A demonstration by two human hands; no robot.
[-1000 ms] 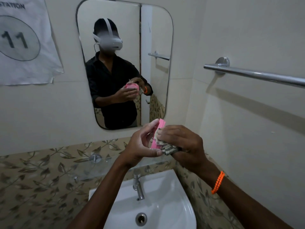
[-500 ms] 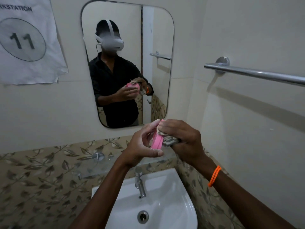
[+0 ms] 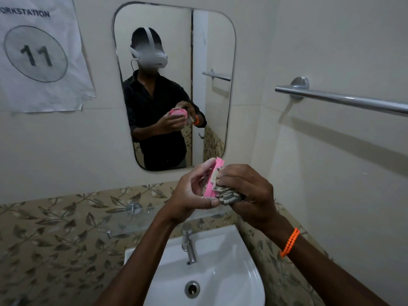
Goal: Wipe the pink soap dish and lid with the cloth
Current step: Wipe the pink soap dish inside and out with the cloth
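A bathroom: white sink [image 3: 231, 281] with tap [image 3: 188, 244], wall mirror [image 3: 174, 85], towel rail [image 3: 344, 99]

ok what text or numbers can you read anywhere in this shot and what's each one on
"ORKSTATION": printed along the top of the paper sheet taped to the wall left of the mirror; the first letter is cut off by the picture's edge.
"11": inside the circle on the same sheet.
The cloth held against the pink soap dish has a dark printed pattern, too small and crumpled to read.
Nothing else carries readable text.
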